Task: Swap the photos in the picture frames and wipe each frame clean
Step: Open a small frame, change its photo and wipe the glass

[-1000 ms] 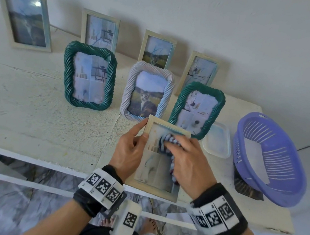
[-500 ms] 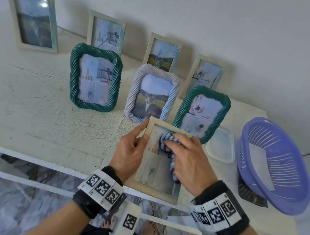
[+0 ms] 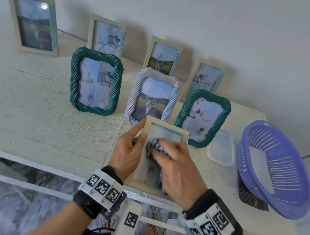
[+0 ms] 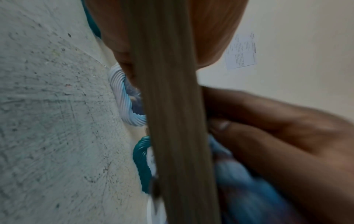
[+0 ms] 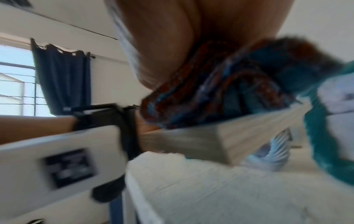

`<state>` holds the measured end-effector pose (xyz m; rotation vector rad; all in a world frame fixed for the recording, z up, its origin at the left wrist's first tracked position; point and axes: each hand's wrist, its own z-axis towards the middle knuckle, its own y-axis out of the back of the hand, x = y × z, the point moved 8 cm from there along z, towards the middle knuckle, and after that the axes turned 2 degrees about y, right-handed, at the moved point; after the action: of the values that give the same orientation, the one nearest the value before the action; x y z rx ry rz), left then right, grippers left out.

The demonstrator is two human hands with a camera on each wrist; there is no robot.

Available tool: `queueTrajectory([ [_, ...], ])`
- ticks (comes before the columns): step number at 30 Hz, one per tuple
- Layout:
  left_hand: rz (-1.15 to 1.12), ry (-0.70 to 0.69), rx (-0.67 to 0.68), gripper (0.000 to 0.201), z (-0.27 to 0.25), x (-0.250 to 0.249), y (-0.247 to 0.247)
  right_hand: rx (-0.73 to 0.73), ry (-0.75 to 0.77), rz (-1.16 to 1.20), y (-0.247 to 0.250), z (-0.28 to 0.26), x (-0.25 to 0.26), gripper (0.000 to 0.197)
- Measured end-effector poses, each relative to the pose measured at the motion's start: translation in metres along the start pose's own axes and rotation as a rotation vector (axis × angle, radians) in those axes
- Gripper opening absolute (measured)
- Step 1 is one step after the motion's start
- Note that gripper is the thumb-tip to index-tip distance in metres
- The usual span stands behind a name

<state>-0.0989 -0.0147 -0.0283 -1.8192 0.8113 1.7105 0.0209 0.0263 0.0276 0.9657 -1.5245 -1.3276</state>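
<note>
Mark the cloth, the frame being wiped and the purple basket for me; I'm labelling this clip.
cloth (image 3: 155,144), head view, striped fold ahead of the right hand's fingers.
frame being wiped (image 3: 167,125), head view, its pale wooden top rail.
purple basket (image 3: 304,194), head view, its right-hand rim.

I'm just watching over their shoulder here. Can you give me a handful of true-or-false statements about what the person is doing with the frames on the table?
1. The left hand holds the wooden frame by its edge. True.
2. The right hand presses a cloth against the frame's glass. True.
3. The purple basket is full of photos. False: no stack of photos shows in it, only a pale patch seen through its slats.
4. Three rope-edged frames stand on the table behind the hands. True.
5. The white rope-edged frame shows a cat. True.
6. The held frame lies flat on the table. False: it is lifted and tilted at the table's edge.
</note>
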Motion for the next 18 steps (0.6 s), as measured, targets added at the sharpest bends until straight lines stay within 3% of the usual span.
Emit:
queueTrajectory([
  [4, -0.039, 0.017, 0.006, 0.04, -0.004, 0.002, 0.005, 0.015, 0.159, 0.131, -0.001, -0.019, 0.03, 0.037],
  [9, -0.037, -0.01, 0.015, 0.054, -0.003, 0.008, 0.001, -0.088, -0.026, 0.043, 0.019, 0.012, -0.018, 0.046],
  [12, -0.024, -0.024, 0.027, 0.049, -0.005, 0.004, 0.002, -0.128, -0.078, -0.014, 0.024, 0.017, -0.022, 0.051],
  [15, 0.021, -0.065, -0.009, 0.04, -0.006, -0.003, 0.007, -0.252, 0.072, 0.034, 0.029, 0.004, 0.013, 0.038],
  [18, 0.024, -0.071, -0.019, 0.041, -0.005, -0.003, 0.01, -0.233, 0.195, 0.116, 0.025, -0.004, 0.029, 0.04],
])
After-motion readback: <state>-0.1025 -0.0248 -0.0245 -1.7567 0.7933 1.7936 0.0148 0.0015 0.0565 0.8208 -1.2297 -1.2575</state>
